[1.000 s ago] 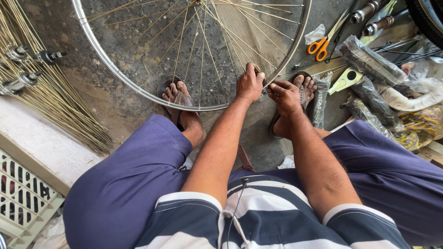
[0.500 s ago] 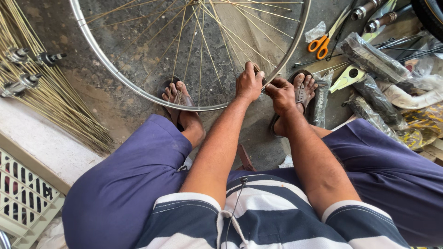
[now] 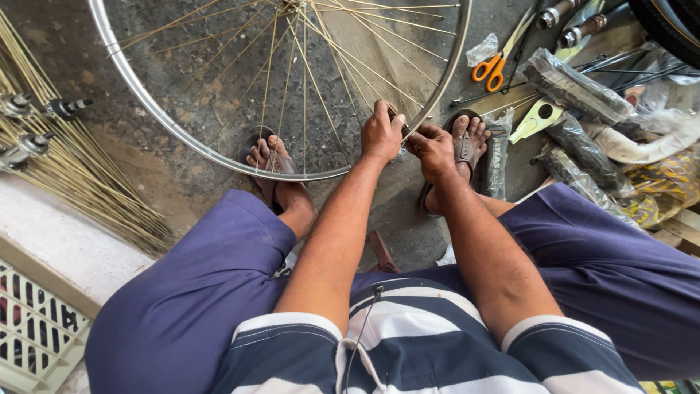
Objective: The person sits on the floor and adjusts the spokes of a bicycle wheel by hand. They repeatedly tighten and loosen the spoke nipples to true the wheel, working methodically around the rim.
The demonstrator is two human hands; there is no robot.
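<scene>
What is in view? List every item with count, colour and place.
bicycle wheel rim: one, silver, upright on the floor ahead
loose spokes: a bundle, brass-coloured, left floor
hubs: several, metal, far left
scissors: one, orange handles, upper right
wrapped parts: several, dark in clear plastic, right
crate: one, pale, lower left
sandals: two, dark, on the feet
left hand: at the rim, pinching at a spoke
right hand: at the rim beside it
</scene>
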